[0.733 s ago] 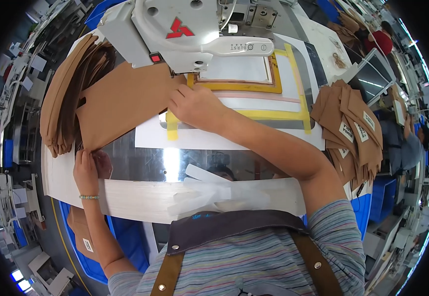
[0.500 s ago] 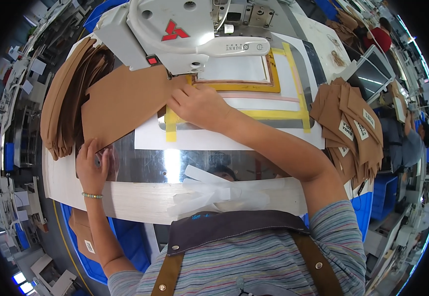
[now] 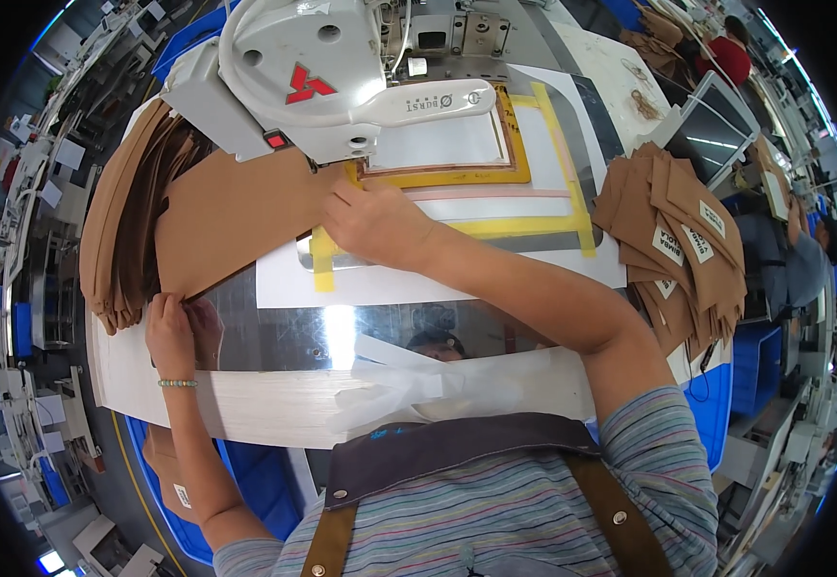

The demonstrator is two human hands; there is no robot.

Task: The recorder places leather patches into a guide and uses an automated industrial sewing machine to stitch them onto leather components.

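Watching remotely, I find the flat brown fabric-like panel at the near left of the white metal sewing-machine head. My hands are apart: the left pinches its near corner, the right touches its right end — grip hidden. I'd keep it flat, without tugging. Nearer me than the head lies a shiny metal plate — workstations crowd both sides.

A blue bin stands near a co-worker.
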